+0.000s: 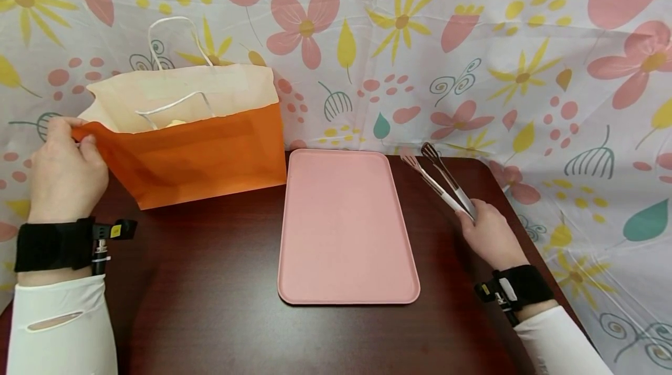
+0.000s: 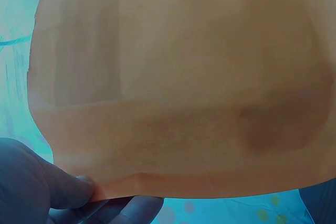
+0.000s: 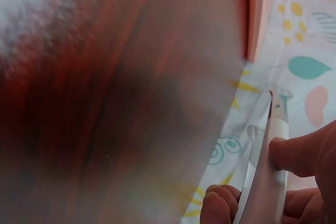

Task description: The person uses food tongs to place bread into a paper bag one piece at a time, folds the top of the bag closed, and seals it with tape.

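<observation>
An orange paper bag [image 1: 210, 153] with a cream inside and white handles stands at the back left, its mouth toward the top. My left hand [image 1: 65, 174] pinches the bag's left upper edge between thumb and fingers. In the left wrist view the paper bag [image 2: 178, 87] fills most of the picture above the left hand [image 2: 47, 187]. Something pale yellow [image 1: 175, 123] shows inside the bag, its kind hidden. To the right, my right hand [image 1: 493, 232] grips a pair of tongs [image 1: 446, 182] with slotted heads pointing away. The tongs [image 3: 268, 171] also show in the right wrist view.
A pink rectangular tray [image 1: 346, 229] lies between the bag and the tongs on the dark wooden table [image 1: 210, 293]. A flower-patterned cloth [image 1: 367, 42] hangs behind the table and down its right side.
</observation>
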`<move>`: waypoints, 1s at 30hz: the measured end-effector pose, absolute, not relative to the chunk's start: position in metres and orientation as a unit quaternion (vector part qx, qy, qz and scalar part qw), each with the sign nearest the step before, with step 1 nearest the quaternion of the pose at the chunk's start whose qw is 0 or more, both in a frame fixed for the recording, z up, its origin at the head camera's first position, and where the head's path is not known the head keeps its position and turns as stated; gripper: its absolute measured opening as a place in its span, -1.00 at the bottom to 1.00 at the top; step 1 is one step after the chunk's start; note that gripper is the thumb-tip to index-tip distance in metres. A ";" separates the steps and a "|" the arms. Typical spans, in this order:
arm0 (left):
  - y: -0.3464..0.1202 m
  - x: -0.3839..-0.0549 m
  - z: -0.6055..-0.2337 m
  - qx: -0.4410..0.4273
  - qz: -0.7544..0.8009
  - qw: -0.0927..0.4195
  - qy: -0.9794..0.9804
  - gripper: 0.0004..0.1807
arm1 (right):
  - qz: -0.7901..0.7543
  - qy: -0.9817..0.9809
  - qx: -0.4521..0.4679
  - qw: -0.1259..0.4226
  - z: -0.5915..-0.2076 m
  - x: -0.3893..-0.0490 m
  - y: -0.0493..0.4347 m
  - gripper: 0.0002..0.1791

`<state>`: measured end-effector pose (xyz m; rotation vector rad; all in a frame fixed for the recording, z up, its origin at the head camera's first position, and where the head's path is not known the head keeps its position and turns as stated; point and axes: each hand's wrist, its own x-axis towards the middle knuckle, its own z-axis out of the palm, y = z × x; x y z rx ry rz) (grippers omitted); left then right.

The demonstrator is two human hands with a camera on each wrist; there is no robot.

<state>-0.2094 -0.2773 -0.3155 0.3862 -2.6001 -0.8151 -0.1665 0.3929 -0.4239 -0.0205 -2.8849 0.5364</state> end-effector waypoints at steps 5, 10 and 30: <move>-0.278 -0.211 -0.316 0.140 -0.289 0.196 -0.927 -0.45 | 0.179 -0.981 -0.011 0.074 -0.429 -0.167 0.389 -0.46; -0.279 -0.210 -0.316 0.139 -0.292 0.195 -0.926 -0.46 | 0.170 -0.984 -0.019 0.054 -0.433 -0.167 0.383 -0.44; -0.277 -0.209 -0.315 0.138 -0.288 0.196 -0.927 -0.46 | 0.135 -0.989 -0.040 0.051 -0.431 -0.163 0.362 -0.44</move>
